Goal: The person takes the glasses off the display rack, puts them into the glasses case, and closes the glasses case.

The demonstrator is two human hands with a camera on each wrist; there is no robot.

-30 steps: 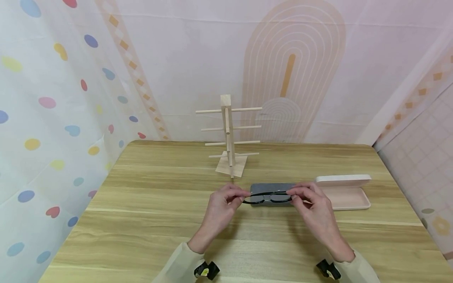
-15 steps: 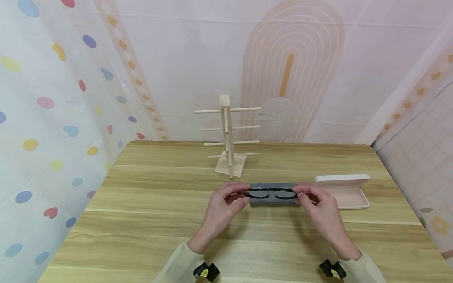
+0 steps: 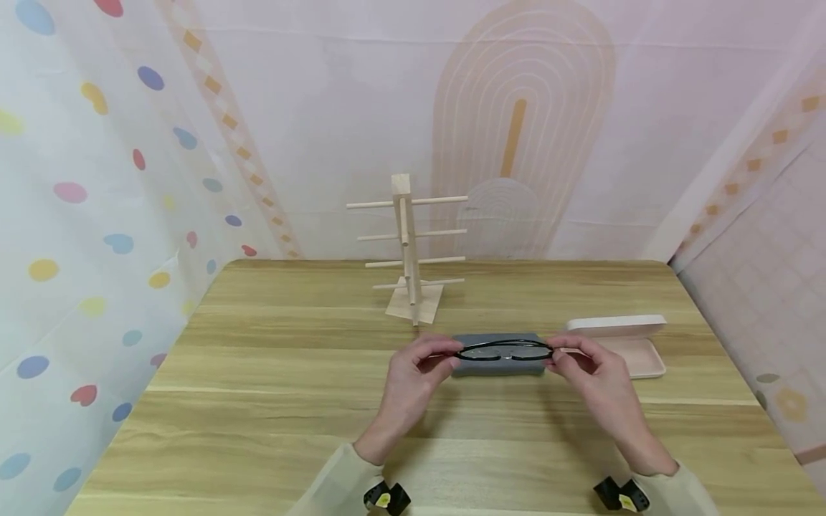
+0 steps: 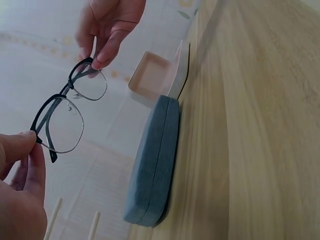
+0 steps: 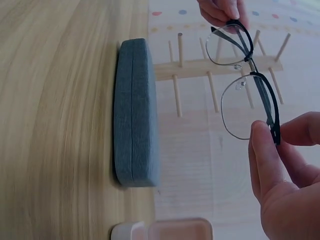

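Note:
Black half-rim eyeglasses are held above the table between both hands, in front of a closed blue-grey glasses case. My left hand pinches one outer corner of the frame between thumb and fingers. At the opposite corner, my right hand pinches the frame the same way. In the left wrist view, the temples of the eyeglasses lie folded behind the lenses. The right wrist view shows the clear lenses, thin metal lower rims and nose pads. The closed case lies apart from the hands.
A wooden peg stand with several rods rises from a square base behind the closed case. To the right lies an open white case with a pink inside. Patterned cloth hangs beyond the table's back edge.
Both hands have moved slightly right relative to the closed case, the right one further, carrying the eyeglasses along. The eyeglasses have tilted a little. The head view has also shifted slightly.

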